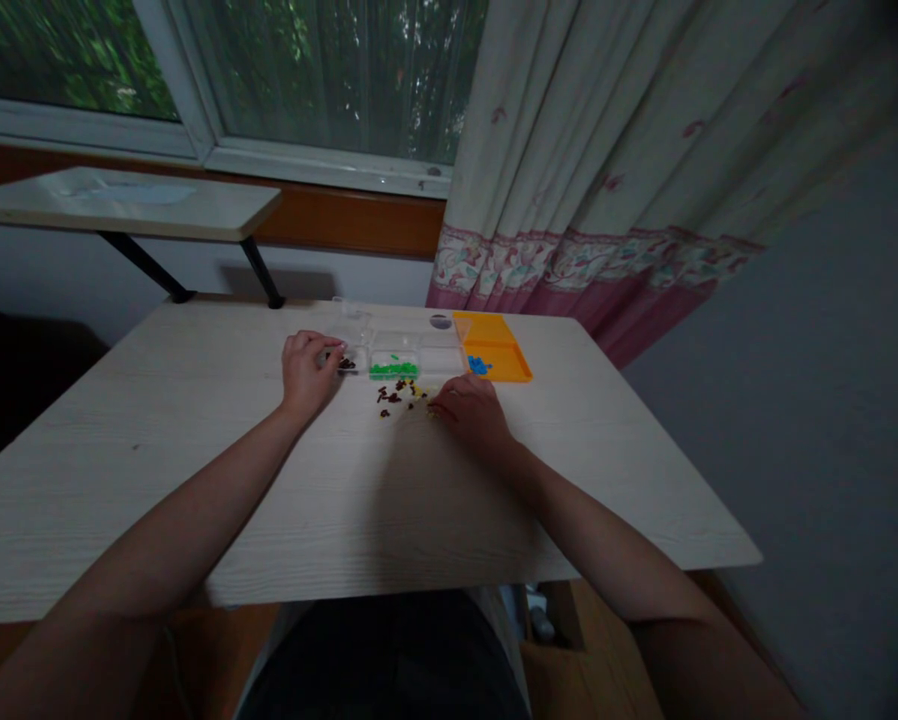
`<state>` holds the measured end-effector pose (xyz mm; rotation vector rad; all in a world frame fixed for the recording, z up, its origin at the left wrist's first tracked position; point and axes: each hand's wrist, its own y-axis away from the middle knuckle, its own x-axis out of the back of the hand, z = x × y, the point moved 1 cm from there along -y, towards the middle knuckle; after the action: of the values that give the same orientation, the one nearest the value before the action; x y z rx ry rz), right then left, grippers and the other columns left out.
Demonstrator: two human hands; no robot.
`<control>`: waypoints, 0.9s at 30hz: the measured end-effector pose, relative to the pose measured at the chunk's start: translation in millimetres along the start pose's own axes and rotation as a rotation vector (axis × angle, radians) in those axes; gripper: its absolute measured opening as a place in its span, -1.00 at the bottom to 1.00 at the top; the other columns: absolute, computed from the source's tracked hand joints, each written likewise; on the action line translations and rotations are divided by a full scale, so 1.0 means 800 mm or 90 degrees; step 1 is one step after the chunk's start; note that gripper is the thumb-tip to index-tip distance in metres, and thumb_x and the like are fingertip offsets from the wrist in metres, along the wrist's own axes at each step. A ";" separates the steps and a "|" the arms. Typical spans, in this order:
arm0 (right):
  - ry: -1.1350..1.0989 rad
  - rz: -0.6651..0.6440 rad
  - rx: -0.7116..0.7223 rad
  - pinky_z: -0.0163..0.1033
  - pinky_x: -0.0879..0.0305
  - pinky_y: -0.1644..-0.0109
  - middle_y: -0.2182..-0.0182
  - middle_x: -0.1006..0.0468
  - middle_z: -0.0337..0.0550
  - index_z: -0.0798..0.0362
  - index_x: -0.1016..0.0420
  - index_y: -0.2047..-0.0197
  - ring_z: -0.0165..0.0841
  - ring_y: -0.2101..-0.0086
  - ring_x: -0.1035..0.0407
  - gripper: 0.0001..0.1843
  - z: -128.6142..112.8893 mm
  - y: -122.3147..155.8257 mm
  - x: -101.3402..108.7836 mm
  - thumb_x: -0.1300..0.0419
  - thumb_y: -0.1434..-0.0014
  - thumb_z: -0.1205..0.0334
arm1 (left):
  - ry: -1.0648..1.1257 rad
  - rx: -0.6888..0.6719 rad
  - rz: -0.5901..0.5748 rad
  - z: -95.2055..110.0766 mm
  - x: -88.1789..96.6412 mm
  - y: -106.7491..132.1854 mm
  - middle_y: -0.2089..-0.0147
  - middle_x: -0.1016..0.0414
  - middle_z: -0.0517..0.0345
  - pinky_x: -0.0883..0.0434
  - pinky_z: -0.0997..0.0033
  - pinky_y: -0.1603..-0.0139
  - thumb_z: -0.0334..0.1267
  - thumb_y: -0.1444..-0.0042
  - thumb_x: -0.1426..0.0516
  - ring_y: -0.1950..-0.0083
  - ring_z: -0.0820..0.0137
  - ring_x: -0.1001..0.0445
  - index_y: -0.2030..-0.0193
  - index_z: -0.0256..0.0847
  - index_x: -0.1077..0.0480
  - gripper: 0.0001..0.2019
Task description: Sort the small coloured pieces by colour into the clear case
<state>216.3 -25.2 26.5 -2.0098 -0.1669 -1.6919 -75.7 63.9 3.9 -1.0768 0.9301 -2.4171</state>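
Observation:
My left hand (310, 375) is at the left end of a clear plastic compartment box (441, 360), thumb and fingertips pinched together. Right by those fingertips, small dark brown pieces (347, 365) lie in one compartment; whether the pinch holds one is too small to see. Bright green pieces (394, 370) fill part of the compartment beside it. My right hand (473, 408) rests low over the table with fingers curled together, at the edge of a loose scatter of brown pieces (393, 397) and yellow pieces (417, 391). Its fingertips are partly hidden, and so is anything in them.
An orange tray (520, 365) with small blue pieces (479, 366) adjoins the box's right end. The pale wooden table (306, 510) carries a raised shelf (216, 205) at back left. Behind are a window and a curtain (569, 200); a wall stands on the right.

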 end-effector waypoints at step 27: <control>-0.069 0.067 0.012 -0.11 -0.11 0.04 0.23 -0.60 -0.10 0.01 -0.61 0.22 -0.21 0.14 -0.35 -0.81 0.005 0.000 -0.007 -0.17 -0.29 0.17 | 0.003 -0.013 0.003 -0.002 -0.002 0.002 0.22 -0.38 0.06 -0.27 0.16 -0.05 -0.18 -0.29 -0.05 0.09 0.25 -0.34 0.06 -0.11 -0.54 -0.74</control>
<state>218.5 -22.5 21.0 -2.0607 -0.1111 -1.5127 -75.4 64.5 1.3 -1.0759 0.9603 -2.4119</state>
